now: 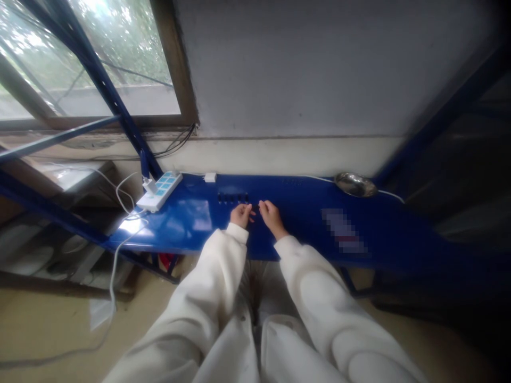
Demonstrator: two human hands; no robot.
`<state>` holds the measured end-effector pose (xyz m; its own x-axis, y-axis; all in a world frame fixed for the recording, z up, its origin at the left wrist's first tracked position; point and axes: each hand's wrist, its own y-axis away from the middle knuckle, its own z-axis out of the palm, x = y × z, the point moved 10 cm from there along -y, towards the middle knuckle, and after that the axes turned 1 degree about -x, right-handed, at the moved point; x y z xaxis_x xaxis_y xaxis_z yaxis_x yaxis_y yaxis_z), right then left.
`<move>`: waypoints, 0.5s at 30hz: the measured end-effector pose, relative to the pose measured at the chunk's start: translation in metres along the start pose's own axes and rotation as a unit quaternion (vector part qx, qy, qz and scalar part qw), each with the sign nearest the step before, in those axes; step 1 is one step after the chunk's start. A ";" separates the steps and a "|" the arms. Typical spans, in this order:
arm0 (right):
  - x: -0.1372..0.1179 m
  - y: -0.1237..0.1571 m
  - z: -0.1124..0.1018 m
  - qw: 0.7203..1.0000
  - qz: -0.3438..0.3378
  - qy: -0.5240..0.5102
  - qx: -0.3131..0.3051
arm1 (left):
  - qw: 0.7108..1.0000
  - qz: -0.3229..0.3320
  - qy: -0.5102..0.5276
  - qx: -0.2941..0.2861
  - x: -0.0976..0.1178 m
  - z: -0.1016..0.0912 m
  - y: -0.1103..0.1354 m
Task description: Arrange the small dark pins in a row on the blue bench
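Note:
Over the blue table (187, 231), my left hand (241, 216) and my right hand (271, 217) are close together, fingertips facing each other. Each has thumb and finger pinched. A tiny dark piece seems to be between them, too small to name. Just behind my left hand, several small black pieces (232, 198) stand in a row on the table top. Fainter small dark items (291, 182) lie farther back, near the wall.
On the left lies a white power strip (162, 190) with a plug and trailing cable. A white adapter (209, 177) sits at the back edge. To the right are a shiny metal bowl (355, 184) and a blurred-out flat item (344, 231). Blue frame posts (107, 96) rise at the side.

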<state>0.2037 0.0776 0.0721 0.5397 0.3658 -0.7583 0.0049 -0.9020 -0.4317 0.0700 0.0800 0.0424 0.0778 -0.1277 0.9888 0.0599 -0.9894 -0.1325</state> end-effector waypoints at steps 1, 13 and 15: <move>0.001 0.000 0.001 1.000 0.002 0.002 -0.004 | 1.000 0.005 -0.009 0.004 0.001 -0.001 0.000; -0.006 0.001 0.000 1.000 -0.020 -0.016 0.007 | 0.993 0.007 -0.120 0.019 0.002 -0.003 0.000; -0.007 0.001 0.000 1.000 -0.021 -0.018 0.010 | 0.991 -0.003 -0.131 0.014 -0.001 -0.002 0.000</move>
<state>0.2005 0.0744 0.0769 0.5080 0.4110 -0.7569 0.0093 -0.8814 -0.4723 0.0675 0.0802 0.0419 0.3335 -0.0947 0.9380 0.0891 -0.9873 -0.1314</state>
